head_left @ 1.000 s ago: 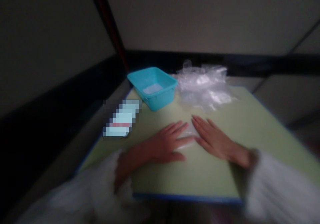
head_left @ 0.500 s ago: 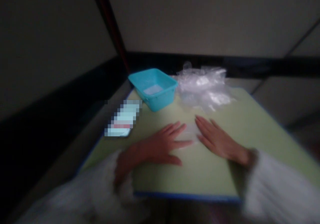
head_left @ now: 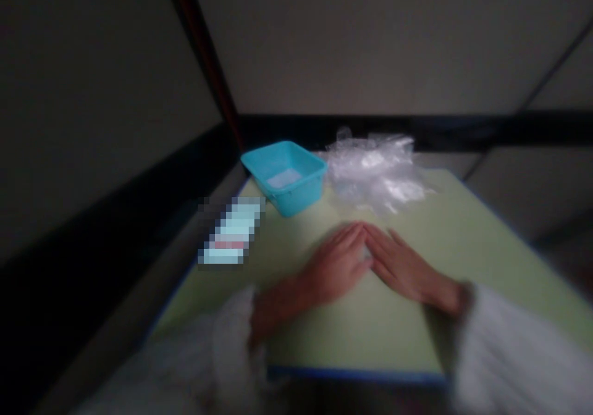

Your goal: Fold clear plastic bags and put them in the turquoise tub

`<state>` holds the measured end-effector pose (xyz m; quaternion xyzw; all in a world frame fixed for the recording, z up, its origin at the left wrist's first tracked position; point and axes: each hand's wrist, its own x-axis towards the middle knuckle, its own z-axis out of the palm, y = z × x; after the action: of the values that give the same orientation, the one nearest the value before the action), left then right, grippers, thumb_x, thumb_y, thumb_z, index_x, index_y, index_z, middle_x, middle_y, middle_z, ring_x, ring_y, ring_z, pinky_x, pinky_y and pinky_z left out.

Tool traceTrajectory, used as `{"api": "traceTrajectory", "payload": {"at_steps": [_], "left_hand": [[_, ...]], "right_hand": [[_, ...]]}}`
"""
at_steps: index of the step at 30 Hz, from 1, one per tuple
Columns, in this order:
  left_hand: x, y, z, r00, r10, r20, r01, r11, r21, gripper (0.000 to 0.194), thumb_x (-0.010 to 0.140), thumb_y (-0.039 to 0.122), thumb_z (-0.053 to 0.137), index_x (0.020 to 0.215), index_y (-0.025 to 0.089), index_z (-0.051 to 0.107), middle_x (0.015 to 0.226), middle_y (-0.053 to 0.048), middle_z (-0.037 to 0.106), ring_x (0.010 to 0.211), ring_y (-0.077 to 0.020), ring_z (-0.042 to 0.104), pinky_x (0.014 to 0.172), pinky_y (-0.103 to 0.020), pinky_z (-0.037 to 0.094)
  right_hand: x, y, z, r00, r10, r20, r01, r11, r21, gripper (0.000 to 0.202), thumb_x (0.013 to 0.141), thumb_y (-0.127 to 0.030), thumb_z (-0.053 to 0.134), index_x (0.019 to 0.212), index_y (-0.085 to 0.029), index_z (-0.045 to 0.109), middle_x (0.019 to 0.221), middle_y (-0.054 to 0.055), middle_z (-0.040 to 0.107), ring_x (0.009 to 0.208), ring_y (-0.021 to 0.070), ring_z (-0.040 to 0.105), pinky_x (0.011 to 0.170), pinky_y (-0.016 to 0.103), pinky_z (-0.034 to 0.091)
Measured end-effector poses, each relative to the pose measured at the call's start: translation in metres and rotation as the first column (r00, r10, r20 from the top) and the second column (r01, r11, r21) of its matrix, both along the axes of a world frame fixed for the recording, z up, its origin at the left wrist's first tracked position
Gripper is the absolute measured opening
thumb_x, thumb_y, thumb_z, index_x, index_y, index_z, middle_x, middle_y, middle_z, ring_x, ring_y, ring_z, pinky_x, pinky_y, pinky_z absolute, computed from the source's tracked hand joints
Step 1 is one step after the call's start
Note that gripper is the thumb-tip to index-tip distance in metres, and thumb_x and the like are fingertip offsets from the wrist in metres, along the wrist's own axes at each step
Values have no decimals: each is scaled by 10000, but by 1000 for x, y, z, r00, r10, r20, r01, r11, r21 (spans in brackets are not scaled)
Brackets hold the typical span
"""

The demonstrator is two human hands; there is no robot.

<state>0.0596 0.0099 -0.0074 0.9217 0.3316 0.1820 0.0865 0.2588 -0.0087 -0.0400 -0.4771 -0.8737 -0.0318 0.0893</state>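
My left hand [head_left: 336, 264] lies flat with its fingers stretched out, over a clear plastic piece [head_left: 366, 252] on the table. From the other side my right hand [head_left: 403, 264] rests flat too, its fingertips meeting those of the left. Only a small part of the plastic shows between the hands; the rest is hidden under them. Neither hand grips anything.
A turquoise plastic basket [head_left: 301, 200] stands at the back left of the yellow-green table [head_left: 352, 341], with something whitish [head_left: 283, 178] inside. Right of it lies a pile of clear plastic bags [head_left: 377, 171]. A phone-like screen [head_left: 234, 230], pixelated, lies at the left edge.
My left hand has slid right over the plastic piece until its fingertips meet the right hand's, its spread fingers drawing closer together. The right hand has hardly moved. The view has shifted slightly.
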Motion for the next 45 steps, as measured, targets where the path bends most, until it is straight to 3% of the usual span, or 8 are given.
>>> {"api": "traceTrajectory", "payload": {"at_steps": [4, 13, 22, 32, 35, 39, 43, 45], "left_hand": [[23, -9, -13, 990, 18, -142, -12, 999, 44, 639, 941, 439, 294, 1385, -19, 270, 1492, -216, 235, 1405, -246, 203, 1148, -385, 214], [15, -14, -26, 978, 119, -170, -105, 990, 94, 761, 910, 572, 271, 1388, -20, 279, 1487, -232, 235, 1394, -310, 212, 1129, -421, 218], [4, -16, -25, 970, 118, -212, -105, 992, 75, 758, 897, 563, 331, 1373, -26, 298, 1484, -252, 219, 1398, -315, 194, 1130, -441, 211], [-16, -18, -25, 974, 112, -199, -98, 992, 75, 715, 898, 529, 380, 1376, 0, 320, 1485, -230, 242, 1401, -311, 185, 1136, -435, 197], [-21, -19, -24, 973, 111, -201, -100, 993, 64, 698, 903, 520, 373, 1378, 10, 324, 1487, -224, 244, 1401, -308, 184, 1139, -436, 192], [-23, -19, -23, 977, 108, -186, -102, 994, 39, 700, 906, 512, 377, 1393, 15, 304, 1496, -221, 225, 1409, -298, 155, 1148, -427, 170], [-24, -16, -22, 983, 114, -146, -117, 993, -10, 743, 861, 504, 472, 1410, 43, 275, 1509, -216, 191, 1414, -304, 131, 1142, -454, 181], [-24, -14, -21, 986, 123, -113, -127, 992, -25, 754, 834, 477, 520, 1417, 73, 263, 1516, -202, 179, 1416, -304, 127, 1138, -479, 181]], "right_hand": [[-1, 1, 1, 1000, 14, 2, -14, 999, -36, 605, 960, -419, 258, 1490, -159, 122, 1493, 140, 305, 1388, 240, 241, 1092, 508, 252], [-1, 1, 0, 1000, -18, 14, 18, 1000, -1, 554, 968, -384, 226, 1464, -137, 231, 1504, 145, 273, 1390, 226, 234, 1099, 485, 245], [1, 0, -2, 1000, 0, -1, 0, 999, 42, 577, 974, -383, 199, 1493, -158, 84, 1501, 140, 278, 1386, 236, 240, 1084, 504, 270], [1, 0, -2, 1000, 2, -4, -2, 999, 51, 580, 977, -392, 202, 1495, -183, 48, 1505, 125, 275, 1383, 234, 250, 1086, 498, 270], [1, -1, -1, 1000, 2, -20, -2, 999, 33, 569, 975, -390, 207, 1492, -178, 100, 1508, 126, 265, 1384, 240, 246, 1086, 509, 265], [7, 6, 4, 980, -23, -196, 12, 998, -60, 525, 966, -412, 253, 1440, -188, 290, 1460, 117, 381, 1331, 245, 365, 1073, 495, 307], [18, 20, 13, 841, -122, -527, 40, 986, -164, 445, 956, -406, 280, 1283, -186, 487, 1247, 112, 604, 1116, 248, 581, 958, 451, 450], [22, 26, 18, 781, -136, -609, 29, 983, -182, 403, 947, -406, 303, 1183, -191, 548, 1129, 97, 660, 1017, 253, 624, 904, 456, 480]]}}
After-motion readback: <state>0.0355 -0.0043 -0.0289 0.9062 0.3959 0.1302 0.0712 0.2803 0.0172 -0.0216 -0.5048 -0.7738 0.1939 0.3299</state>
